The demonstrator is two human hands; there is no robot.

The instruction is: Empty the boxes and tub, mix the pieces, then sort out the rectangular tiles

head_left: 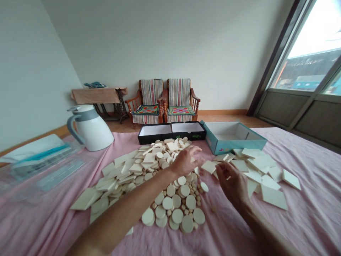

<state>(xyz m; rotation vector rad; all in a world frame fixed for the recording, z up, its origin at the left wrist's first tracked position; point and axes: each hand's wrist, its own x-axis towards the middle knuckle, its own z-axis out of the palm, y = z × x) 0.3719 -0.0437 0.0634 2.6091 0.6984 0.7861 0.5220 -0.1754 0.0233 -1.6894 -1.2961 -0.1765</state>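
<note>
A large heap of cream wooden pieces lies on the pink cloth (298, 220), with square tiles (125, 174) on its left and round discs (177, 202) in front. My left hand (185, 161) reaches over the heap with its fingers spread, just above the pieces. A single square tile (209, 166) lies between my hands. My right hand (233, 185) hangs over the cloth with curled fingers, beside a loose spread of larger square tiles (258, 167). Whether it pinches a small piece cannot be made out.
Behind the heap stand an open black box (172, 130) and an open blue box (231, 138). A white jug (90, 128) and a clear plastic package (45, 167) stand at the left. Two striped wooden armchairs (165, 99) are against the far wall.
</note>
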